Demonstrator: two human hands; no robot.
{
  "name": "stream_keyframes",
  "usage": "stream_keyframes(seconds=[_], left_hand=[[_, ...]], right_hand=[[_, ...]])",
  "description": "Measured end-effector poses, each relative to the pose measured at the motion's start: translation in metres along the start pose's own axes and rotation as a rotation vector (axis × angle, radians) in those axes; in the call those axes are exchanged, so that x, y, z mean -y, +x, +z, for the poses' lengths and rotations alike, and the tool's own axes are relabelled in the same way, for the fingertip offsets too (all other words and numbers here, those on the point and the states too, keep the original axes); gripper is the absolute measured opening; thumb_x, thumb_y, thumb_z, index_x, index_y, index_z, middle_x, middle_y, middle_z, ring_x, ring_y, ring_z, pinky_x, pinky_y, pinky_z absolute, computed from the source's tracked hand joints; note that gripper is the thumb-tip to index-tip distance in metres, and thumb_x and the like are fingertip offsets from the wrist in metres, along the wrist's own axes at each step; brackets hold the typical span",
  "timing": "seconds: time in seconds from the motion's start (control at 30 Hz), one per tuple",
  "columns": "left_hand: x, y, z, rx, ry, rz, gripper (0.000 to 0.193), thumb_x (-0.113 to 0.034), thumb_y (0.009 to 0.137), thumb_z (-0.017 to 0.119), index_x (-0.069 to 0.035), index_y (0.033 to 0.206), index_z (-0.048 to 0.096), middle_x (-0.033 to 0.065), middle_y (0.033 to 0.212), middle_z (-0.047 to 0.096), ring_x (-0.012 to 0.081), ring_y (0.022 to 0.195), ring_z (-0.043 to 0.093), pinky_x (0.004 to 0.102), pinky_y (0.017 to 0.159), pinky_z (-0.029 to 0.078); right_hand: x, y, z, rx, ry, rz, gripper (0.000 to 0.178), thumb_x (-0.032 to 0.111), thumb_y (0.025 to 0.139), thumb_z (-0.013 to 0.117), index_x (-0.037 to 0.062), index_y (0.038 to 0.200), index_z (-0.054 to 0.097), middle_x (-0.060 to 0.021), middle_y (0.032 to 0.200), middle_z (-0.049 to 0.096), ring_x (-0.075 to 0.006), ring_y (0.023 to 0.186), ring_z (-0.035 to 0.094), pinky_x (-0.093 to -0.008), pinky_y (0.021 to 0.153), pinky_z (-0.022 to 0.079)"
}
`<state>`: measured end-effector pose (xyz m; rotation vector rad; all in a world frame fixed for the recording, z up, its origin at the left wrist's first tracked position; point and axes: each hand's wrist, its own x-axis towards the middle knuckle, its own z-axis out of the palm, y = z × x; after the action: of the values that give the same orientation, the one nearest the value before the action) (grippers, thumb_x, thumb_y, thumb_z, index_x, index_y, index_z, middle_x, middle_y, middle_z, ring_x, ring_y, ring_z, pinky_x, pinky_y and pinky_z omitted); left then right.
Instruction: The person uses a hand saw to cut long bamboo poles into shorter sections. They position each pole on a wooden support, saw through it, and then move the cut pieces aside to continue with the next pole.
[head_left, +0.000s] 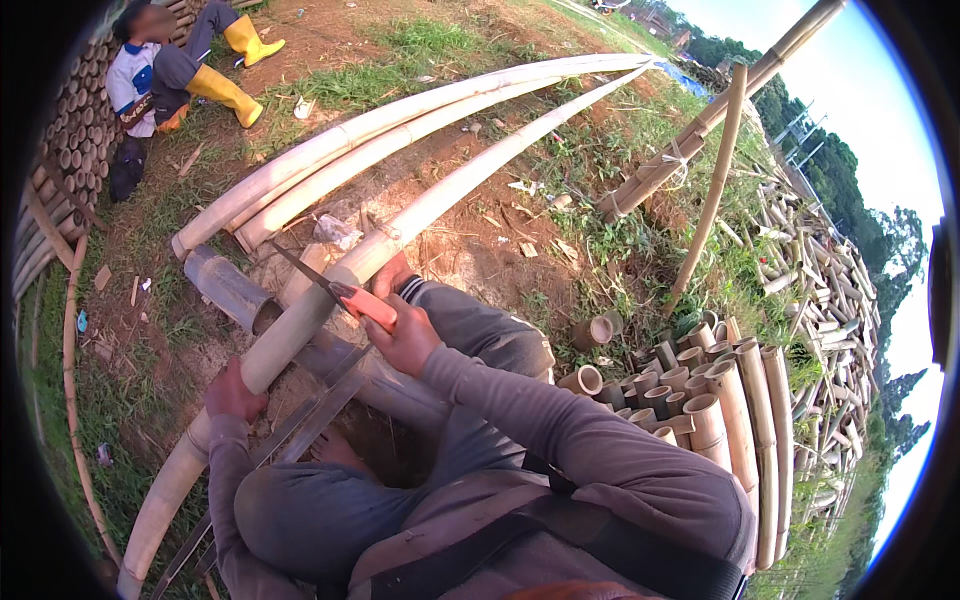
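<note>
A long pale bamboo pole runs from the lower left to the far upper right, across my lap area. My left hand is closed around it near my knee. In my right hand is a hand saw, gripped by its orange handle. Its narrow dark blade lies across the pole, pointing up and left; the teeth are too small to make out. Under the pole lies a thick greyish bamboo piece, and another thick bamboo length sits by my legs. My bare foot is beside the pole.
More long bamboo poles lie beyond. Cut bamboo tubes stand bundled at right, before a large bamboo heap. A leaning post rises at upper right. A person in yellow boots sits at upper left. Dark flat strips lie by my left forearm.
</note>
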<state>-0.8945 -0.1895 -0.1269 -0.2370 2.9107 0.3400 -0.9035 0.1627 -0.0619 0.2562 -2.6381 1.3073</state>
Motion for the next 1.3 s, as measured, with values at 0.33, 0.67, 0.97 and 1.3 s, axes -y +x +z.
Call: stream_keyframes(seconds=[0.33,0.67,0.97,1.3], left_hand=[[0.011,-0.008,-0.011,-0.043,0.014,0.030,0.077,-0.033,0.060,0.086,-0.011,0.129,0.059,0.0193,0.108,0.076,0.0407,0.103,0.074,0.0517,0.092,0.059],[0.003,0.003,-0.024,0.044,0.034,0.011,0.073,-0.041,0.065,0.086,-0.016,0.129,0.062,0.0194,0.113,0.076,0.0416,0.108,0.072,0.0550,0.092,0.057],[0.031,-0.007,-0.007,0.012,0.035,0.017,0.074,-0.039,0.069,0.084,-0.015,0.135,0.061,0.0171,0.111,0.076,0.0387,0.104,0.073,0.0513,0.090,0.058],[0.030,0.011,-0.020,0.073,-0.012,0.046,0.088,-0.042,0.064,0.086,-0.013,0.143,0.059,0.0188,0.113,0.075,0.0385,0.105,0.073,0.0491,0.093,0.058]], right_hand=[[0.017,-0.114,-0.094,0.077,0.128,0.099,0.030,0.020,0.096,0.076,-0.0004,0.114,0.063,-0.0209,0.091,0.075,-0.0381,0.090,0.077,-0.0431,0.077,0.059],[-0.023,0.037,0.040,-0.015,0.026,-0.050,0.028,0.019,0.097,0.076,-0.0061,0.103,0.065,-0.0143,0.079,0.072,-0.0226,0.068,0.071,-0.0352,0.061,0.055],[0.002,-0.125,-0.065,0.061,0.444,0.167,0.016,0.003,0.103,0.066,-0.0085,0.112,0.060,-0.0128,0.103,0.070,-0.0133,0.096,0.069,-0.0288,0.082,0.061],[-0.015,-0.040,-0.003,0.068,0.412,0.169,0.016,0.012,0.102,0.070,-0.0023,0.105,0.063,-0.0022,0.080,0.066,-0.0067,0.060,0.059,-0.0247,0.057,0.050]])
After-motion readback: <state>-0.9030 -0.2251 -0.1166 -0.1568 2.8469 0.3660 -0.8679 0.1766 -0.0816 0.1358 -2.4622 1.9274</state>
